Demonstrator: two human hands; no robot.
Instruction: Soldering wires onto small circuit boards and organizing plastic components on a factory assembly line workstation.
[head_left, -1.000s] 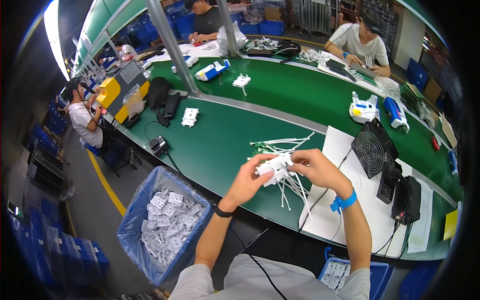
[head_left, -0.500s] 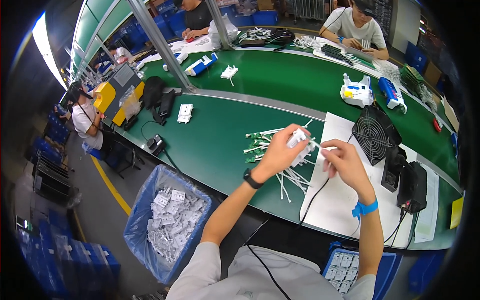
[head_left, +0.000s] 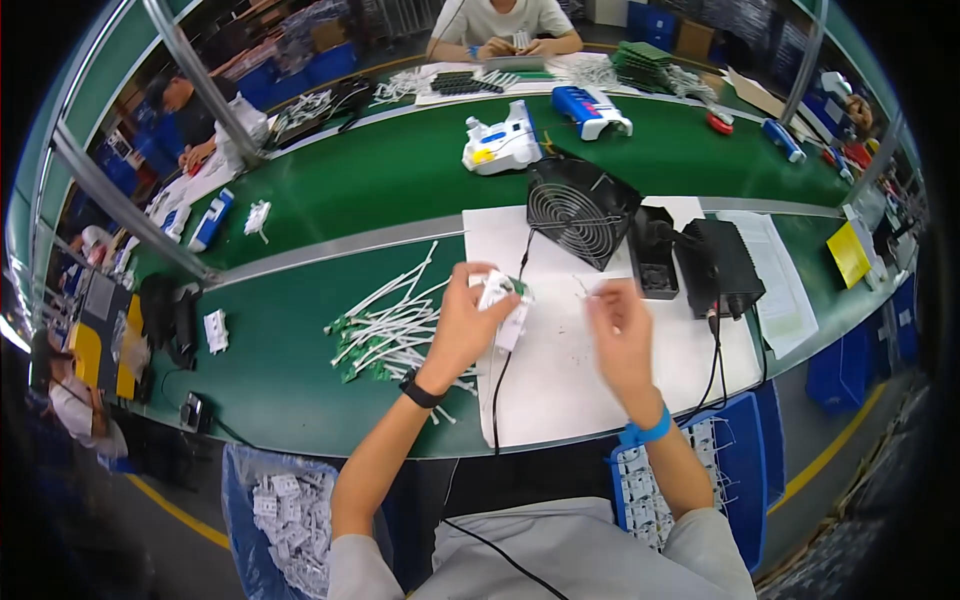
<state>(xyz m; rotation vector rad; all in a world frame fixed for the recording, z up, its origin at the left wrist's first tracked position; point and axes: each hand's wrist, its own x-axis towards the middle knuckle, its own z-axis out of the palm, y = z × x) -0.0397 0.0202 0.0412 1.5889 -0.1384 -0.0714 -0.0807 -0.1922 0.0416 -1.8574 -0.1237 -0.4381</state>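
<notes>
Left hand (head_left: 462,322) grips white plastic part (head_left: 513,330); right hand (head_left: 623,345) apart, above white sheet (head_left: 555,405); white cables (head_left: 398,338) on green table (head_left: 275,345).

Near the right of the green desk (head_left: 265,375), a black fan (head_left: 578,218) with a round wire grille stands at the far edge of a white sheet (head_left: 545,405), just beside a narrow black box (head_left: 656,281), a black power unit (head_left: 735,265) with cables, and a printed paper (head_left: 785,300) near a yellow card (head_left: 848,254). Beyond the metal rail (head_left: 350,246), a white device (head_left: 500,145) and a blue-and-white device (head_left: 590,112) lie apart before a co-worker (head_left: 505,20) in a white shirt. At far left are a black bag (head_left: 158,305) and a yellow-and-grey machine (head_left: 97,305).
</notes>
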